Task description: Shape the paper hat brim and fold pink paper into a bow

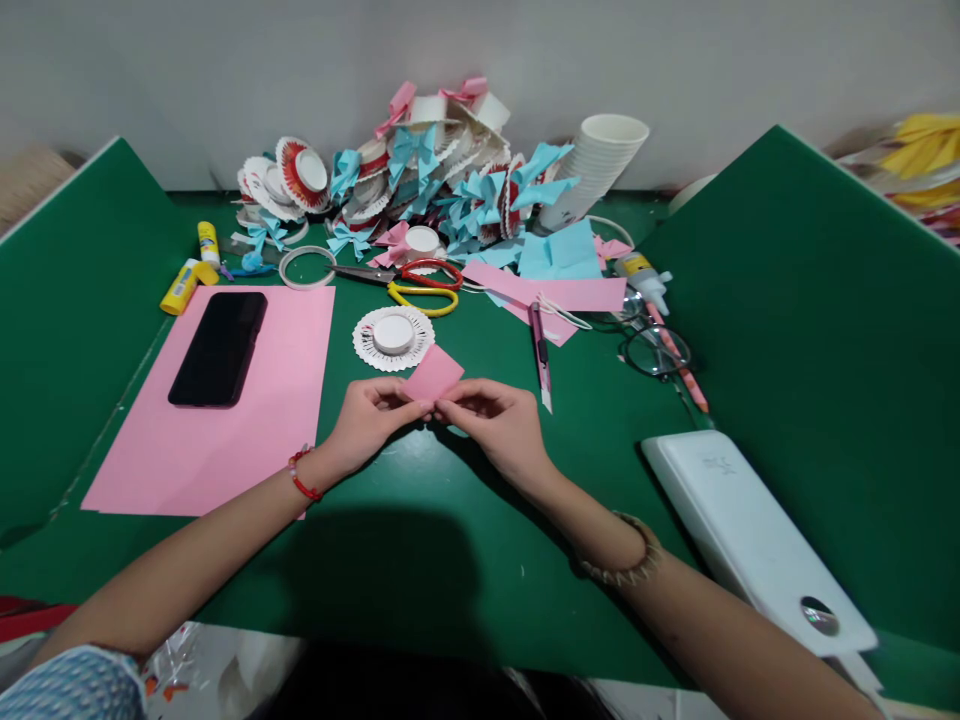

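A small piece of pink paper (435,374) is held up between my two hands over the middle of the green table. My left hand (369,418) pinches its lower left edge, and my right hand (499,425) pinches the lower right, with the thumbs almost meeting. Just beyond the paper lies a white paper-cup piece with a fringed, scalloped rim (394,336). Behind that rest scissors (420,285) with one red and one yellow handle. A utility knife (539,355) with its blade out lies to the right of my right hand.
Pink sheets (300,400) lie at left under a black phone (217,348), near glue sticks (180,288). Paper-cup crafts with bows (412,160) pile at the back beside stacked paper cups (600,165). Eyeglasses (656,350) and a white power bank (757,530) sit at right. Green panels (825,300) flank the table.
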{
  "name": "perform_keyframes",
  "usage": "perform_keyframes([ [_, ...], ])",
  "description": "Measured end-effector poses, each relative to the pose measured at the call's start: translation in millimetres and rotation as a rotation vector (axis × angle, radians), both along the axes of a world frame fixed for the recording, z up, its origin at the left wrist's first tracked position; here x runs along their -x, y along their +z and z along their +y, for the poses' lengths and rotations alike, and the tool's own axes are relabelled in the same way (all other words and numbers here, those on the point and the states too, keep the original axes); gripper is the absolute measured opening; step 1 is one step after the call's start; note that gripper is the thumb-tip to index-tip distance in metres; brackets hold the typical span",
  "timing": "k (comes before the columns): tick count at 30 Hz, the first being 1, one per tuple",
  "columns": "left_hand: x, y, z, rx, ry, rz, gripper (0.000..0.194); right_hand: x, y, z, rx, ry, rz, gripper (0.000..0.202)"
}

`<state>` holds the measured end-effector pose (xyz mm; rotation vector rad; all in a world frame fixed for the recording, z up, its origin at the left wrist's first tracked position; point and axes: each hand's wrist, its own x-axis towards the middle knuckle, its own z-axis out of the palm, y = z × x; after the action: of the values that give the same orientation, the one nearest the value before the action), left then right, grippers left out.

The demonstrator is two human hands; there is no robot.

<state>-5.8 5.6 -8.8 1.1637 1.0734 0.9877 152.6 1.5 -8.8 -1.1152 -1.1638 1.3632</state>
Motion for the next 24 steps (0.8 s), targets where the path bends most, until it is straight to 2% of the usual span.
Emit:
perform_keyframes([
  [9,-2.3,-0.3,-2.4,0.005,0.001,-0.008,0.014,2.6,-0.3,-2.1,0.042,0.002,0.051,0.017],
  [15,-5.4,0.6,-4.9,-0.124,0.010,0.129,0.013,1.9,-5.8,-0.6,0.060,-0.031,0.077,0.026],
  [24,-2.6,-2.7,-4.9,-0.169,-0.046,0.248,0.007,5.1,-6.7,-1.1,0.059,0.111,0.171,0.045],
])
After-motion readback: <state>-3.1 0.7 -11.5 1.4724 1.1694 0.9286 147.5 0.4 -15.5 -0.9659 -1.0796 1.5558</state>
